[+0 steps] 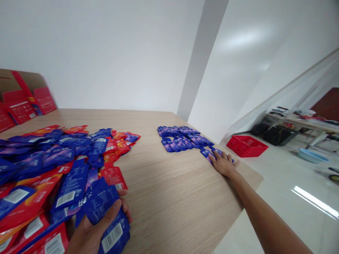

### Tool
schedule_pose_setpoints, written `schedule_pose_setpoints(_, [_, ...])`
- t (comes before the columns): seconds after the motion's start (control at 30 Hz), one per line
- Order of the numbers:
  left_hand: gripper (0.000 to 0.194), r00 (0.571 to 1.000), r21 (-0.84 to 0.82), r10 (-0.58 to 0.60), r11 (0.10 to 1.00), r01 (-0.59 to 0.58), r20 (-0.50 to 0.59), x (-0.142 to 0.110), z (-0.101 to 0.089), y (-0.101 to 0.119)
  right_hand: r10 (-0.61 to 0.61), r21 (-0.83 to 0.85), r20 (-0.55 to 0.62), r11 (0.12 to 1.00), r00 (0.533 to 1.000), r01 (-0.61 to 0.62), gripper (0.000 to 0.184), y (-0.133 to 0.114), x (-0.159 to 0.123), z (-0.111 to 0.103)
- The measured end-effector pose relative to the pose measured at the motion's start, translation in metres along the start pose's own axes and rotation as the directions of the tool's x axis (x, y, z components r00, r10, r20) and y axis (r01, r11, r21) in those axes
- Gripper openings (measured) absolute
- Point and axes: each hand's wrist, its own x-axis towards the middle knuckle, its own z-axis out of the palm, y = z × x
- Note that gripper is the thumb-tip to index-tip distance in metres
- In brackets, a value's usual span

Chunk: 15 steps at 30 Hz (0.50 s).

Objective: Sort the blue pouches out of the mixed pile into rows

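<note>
While the left hand (pixel 91 231) grips printed blue pouches (pixel 113 229) beside the mixed heap (pixel 71 176), barcode end nearest the wearer, long axis slanting down-right, the right hand (pixel 224 164) lies palm-down, splayed over blue-purple pouches (pixel 205 152), arm (pixel 254 204) outstretched along the table (pixel 159 197)
</note>
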Motion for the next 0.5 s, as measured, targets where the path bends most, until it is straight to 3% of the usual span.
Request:
schedule_pose_setpoints(0.07, [0.083,1.0,-0.013,0.001,1.0,-0.001,-0.013,0.001,0.0,0.0,-0.041,0.044,-0.142,0.998,0.989,0.048,0.08,-0.015,-0.02,-0.007])
schedule_pose_setpoints(0.13, [0.08,0.999,-0.009,0.001,1.0,-0.001,-0.039,0.003,0.0,-0.001,-0.198,0.178,-0.341,0.946,0.919,0.27,0.08,-0.039,-0.058,-0.016])
schedule_pose_setpoints(0.2, [0.072,0.999,0.007,-0.028,1.0,0.028,-0.047,0.006,0.006,-0.001,-0.37,0.391,-0.449,0.737,0.813,0.551,0.073,-0.069,-0.113,-0.027])
schedule_pose_setpoints(0.23, [0.067,0.998,0.011,-0.052,0.999,0.053,-0.032,0.007,0.012,-0.001,-0.436,0.521,-0.417,0.604,0.797,0.603,0.068,-0.085,-0.144,-0.033])
schedule_pose_setpoints(0.3, [0.057,0.995,-0.01,-0.094,0.995,0.094,0.024,0.008,0.03,0.001,-0.565,0.717,-0.304,0.394,0.767,0.575,0.06,-0.116,-0.202,-0.044])
schedule_pose_setpoints(0.37, [0.047,0.993,-0.066,-0.103,0.992,0.107,0.058,0.01,0.054,0.002,-0.681,0.787,-0.292,0.228,0.672,0.573,0.07,-0.142,-0.245,-0.051])
schedule_pose_setpoints(0.43, [0.036,0.992,-0.112,-0.118,0.986,0.122,0.041,0.012,0.079,0.003,-0.705,0.799,-0.313,0.166,0.636,0.578,0.074,-0.157,-0.262,-0.053])
schedule_pose_setpoints(0.5, [0.032,0.987,-0.142,-0.147,0.978,0.154,0.065,0.013,0.098,0.003,-0.664,0.792,-0.316,0.209,0.678,0.574,0.064,-0.162,-0.259,-0.052])
